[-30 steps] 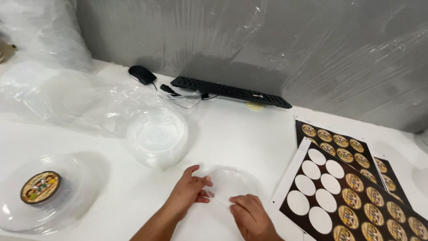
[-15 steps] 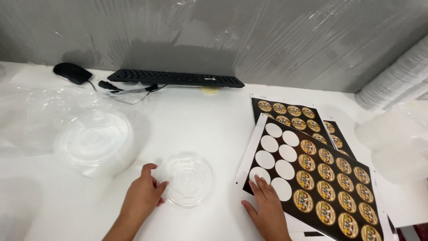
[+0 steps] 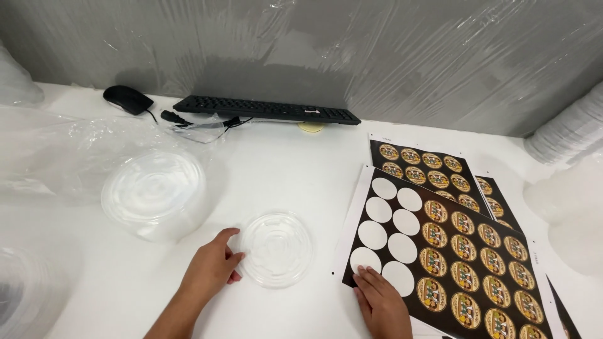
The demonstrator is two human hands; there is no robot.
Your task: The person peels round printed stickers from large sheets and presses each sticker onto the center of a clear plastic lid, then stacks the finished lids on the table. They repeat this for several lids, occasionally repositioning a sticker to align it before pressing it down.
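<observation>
A clear round plastic lid (image 3: pixel 277 248) lies flat on the white table. My left hand (image 3: pixel 212 270) rests at its left rim, fingers touching the edge. My right hand (image 3: pixel 380 302) lies flat on the lower left corner of a black sticker sheet (image 3: pixel 447 251), fingertips beside an empty white circle. That sheet carries several round gold-and-black stickers, with several peeled white spots in its left columns.
A stack of clear lids (image 3: pixel 152 192) stands left of the single lid, with crumpled plastic wrap (image 3: pixel 56 150) behind it. More sticker sheets (image 3: pixel 422 167) lie beneath and behind. A black keyboard (image 3: pixel 266 110) and mouse (image 3: pixel 128 98) sit by the wall. White stacked ware (image 3: pixel 568 132) fills the right edge.
The view has shifted right and now holds steady. My right hand left the clear lid and came down on the sticker sheet's corner. My left hand stays at the lid's left rim.
</observation>
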